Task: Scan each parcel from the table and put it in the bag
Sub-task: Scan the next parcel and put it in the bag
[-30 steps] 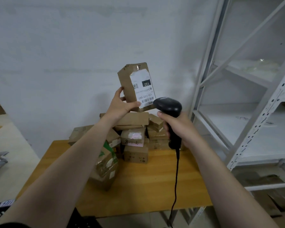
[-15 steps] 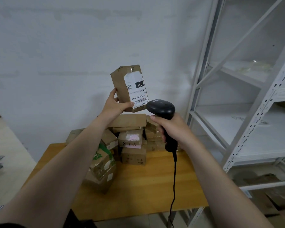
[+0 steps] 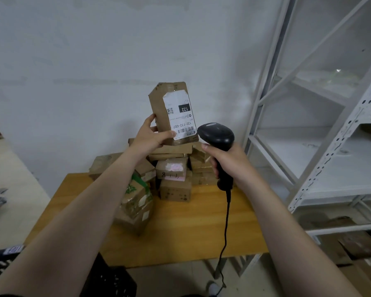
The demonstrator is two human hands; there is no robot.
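Raised nearer the parcel, the barcode scanner is clasped in the right grip — the parcel is pinched by the left grip; scanning seems underway.

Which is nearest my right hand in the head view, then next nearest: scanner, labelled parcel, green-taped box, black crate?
1. scanner: gripped in the right hand.
2. labelled parcel: just up-left, in the left hand.
3. green-taped box: lower left, on the table.
4. black crate: bottom left.
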